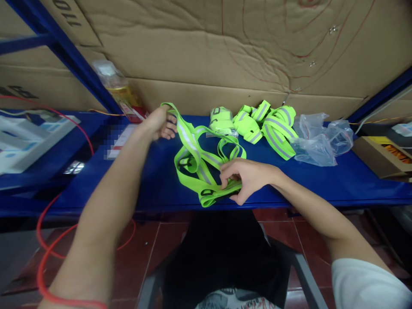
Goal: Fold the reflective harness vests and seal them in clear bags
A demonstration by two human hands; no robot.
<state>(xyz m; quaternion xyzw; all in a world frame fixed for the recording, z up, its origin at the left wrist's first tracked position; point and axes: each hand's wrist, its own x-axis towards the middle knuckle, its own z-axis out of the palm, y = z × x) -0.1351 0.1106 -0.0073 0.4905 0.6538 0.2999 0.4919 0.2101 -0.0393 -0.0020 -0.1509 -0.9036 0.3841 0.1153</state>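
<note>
We are pinching the green strap (193, 148) by its near folds with our right hand (249, 175), its length slanting far left to our left hand (160, 122), grip there unclear.

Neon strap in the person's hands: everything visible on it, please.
The neon strap is yellow-green, flat webbing that looks like woven fabric, with a silvery-grey stripe along it and black buckle-like pieces. It lies in loose, overlapping loops near the front edge of the blue table. One length rises to the left hand; the right hand has thumb and fingers around its lower folds. Whether it is one piece or several, I can't tell.
</note>
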